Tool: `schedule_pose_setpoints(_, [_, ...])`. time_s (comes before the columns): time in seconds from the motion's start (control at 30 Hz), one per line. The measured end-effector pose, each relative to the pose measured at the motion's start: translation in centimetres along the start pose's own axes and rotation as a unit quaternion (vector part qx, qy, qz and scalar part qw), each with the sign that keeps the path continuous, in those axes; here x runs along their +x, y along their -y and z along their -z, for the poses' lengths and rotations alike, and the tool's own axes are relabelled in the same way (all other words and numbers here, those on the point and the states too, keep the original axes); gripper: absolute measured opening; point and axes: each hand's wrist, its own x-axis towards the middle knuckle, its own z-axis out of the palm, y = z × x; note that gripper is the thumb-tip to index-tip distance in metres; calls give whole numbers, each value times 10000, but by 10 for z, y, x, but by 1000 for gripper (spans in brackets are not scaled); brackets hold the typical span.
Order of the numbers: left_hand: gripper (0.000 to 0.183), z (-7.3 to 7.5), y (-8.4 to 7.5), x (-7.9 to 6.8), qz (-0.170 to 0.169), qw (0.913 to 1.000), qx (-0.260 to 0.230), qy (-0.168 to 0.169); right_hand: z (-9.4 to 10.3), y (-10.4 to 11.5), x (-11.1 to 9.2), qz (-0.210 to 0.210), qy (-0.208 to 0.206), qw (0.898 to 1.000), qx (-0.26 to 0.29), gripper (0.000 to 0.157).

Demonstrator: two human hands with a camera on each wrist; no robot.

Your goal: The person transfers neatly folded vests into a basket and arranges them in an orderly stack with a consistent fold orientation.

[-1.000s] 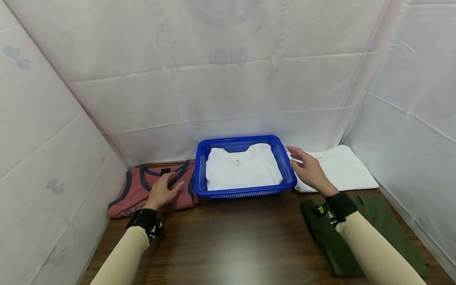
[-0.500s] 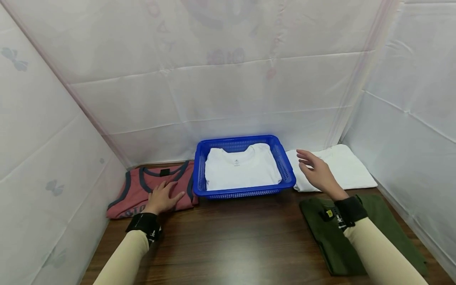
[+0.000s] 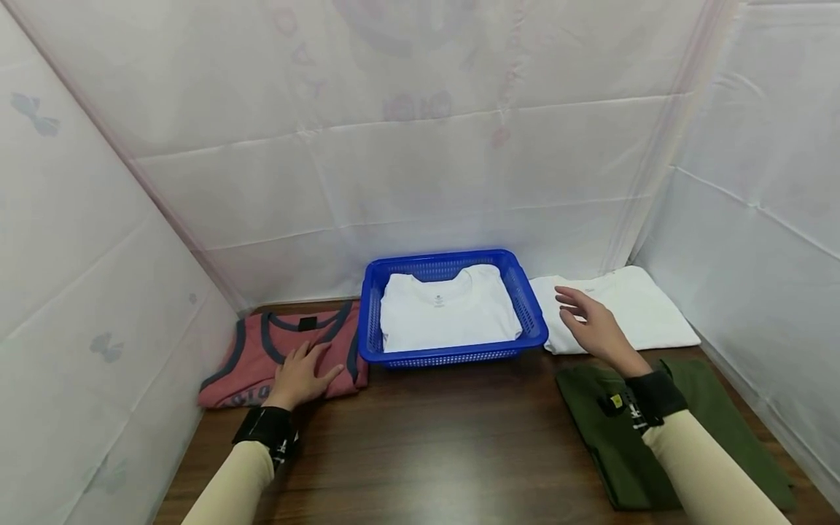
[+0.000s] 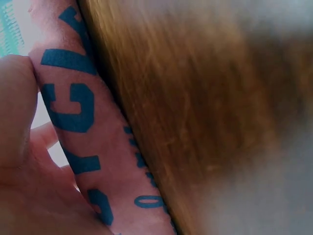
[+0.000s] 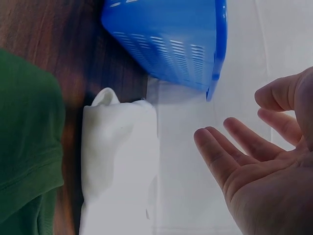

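My left hand (image 3: 300,375) is over the front part of a folded red shirt (image 3: 256,361) with dark blue trim, its fingers spread. Printed dark letters on that shirt show beside the thumb in the left wrist view; whether the fingers touch the cloth I cannot tell. My right hand (image 3: 599,332) hovers with loosely bent fingers near a folded white shirt (image 3: 646,313), holding nothing. In the right wrist view a gap separates its fingertips from the white shirt (image 5: 120,161) and the blue basket (image 5: 166,39). Another folded white shirt (image 3: 446,313) lies inside the basket (image 3: 453,355).
A folded dark green garment (image 3: 715,430) lies at the front right, partly under my right forearm. The brown wooden table (image 3: 426,445) carries everything. White sheeting (image 3: 420,182) stands behind and along both sides, close to the shirts.
My right hand has drawn away from the basket's right side, rightward and slightly toward me. My left hand has shifted slightly toward me over the red shirt, fingers spreading. The basket looks unmoved.
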Motion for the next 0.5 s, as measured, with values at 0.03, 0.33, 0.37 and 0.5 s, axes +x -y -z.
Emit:
schedule_pose_setpoints(0.03, [72,0,0,-2,5,10000,-8,10,0,-1,-1,-3,12,10000,-4,48])
schedule_pose_setpoints(0.33, [71,-5,-7,-27,-125,9999,-22,-101,1,-8,-5,-36,138,9998,-109,49])
schedule_pose_setpoints(0.37, [70,-6,-7,-32,-144,9998,-37,-131,0,-8,-6,-44,146,9998,-102,49])
schedule_pose_setpoints(0.5, [69,-7,-11,-46,-219,9993,-120,-273,0,-10,-6,-43,111,9999,-105,48])
